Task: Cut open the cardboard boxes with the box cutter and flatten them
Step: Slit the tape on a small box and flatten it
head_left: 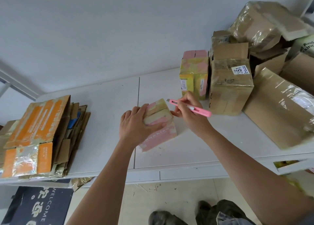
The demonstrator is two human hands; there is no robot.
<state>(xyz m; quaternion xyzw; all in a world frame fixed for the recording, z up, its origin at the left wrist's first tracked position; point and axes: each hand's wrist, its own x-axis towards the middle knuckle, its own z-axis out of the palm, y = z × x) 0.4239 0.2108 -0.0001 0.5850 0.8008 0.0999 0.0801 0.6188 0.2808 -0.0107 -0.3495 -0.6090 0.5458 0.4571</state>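
Note:
A small pink and yellow taped box point(162, 133) stands on the white table point(105, 109) near the middle. My left hand point(136, 124) lies over its left side and top, with the thumb across the front face. My right hand point(188, 113) grips a pink box cutter point(191, 108) like a pen. Its short blade points left and hovers just above the box's far top corner. The top flaps show a dark seam between them.
A stack of flattened orange and brown cardboard point(39, 134) lies at the table's left. Uncut boxes crowd the right: a pink-yellow one point(194, 77), a taped brown one point(229, 87) and larger brown boxes point(278, 109). A welcome mat point(40, 206) lies on the floor.

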